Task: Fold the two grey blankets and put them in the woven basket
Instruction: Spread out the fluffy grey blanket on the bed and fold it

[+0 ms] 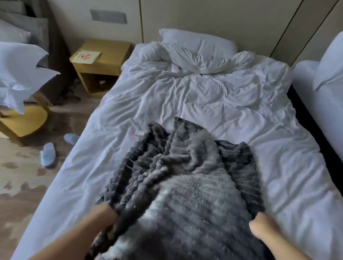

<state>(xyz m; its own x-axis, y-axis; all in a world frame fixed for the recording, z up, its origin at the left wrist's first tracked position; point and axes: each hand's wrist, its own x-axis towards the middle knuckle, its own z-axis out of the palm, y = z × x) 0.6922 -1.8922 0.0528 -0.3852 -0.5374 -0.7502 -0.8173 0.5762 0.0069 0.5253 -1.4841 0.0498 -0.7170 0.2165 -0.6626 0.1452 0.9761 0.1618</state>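
The grey blanket (186, 181) lies bunched up at the foot edge of the bed (226, 104). The left hand (104, 215) curls its fingers into the blanket's left edge and grips it. The right hand (260, 226) grips the right edge the same way (its fingertips hide in the fluff). A card (87, 56) lies on the nightstand (113, 48), near its front edge; its print is too blurry to read.
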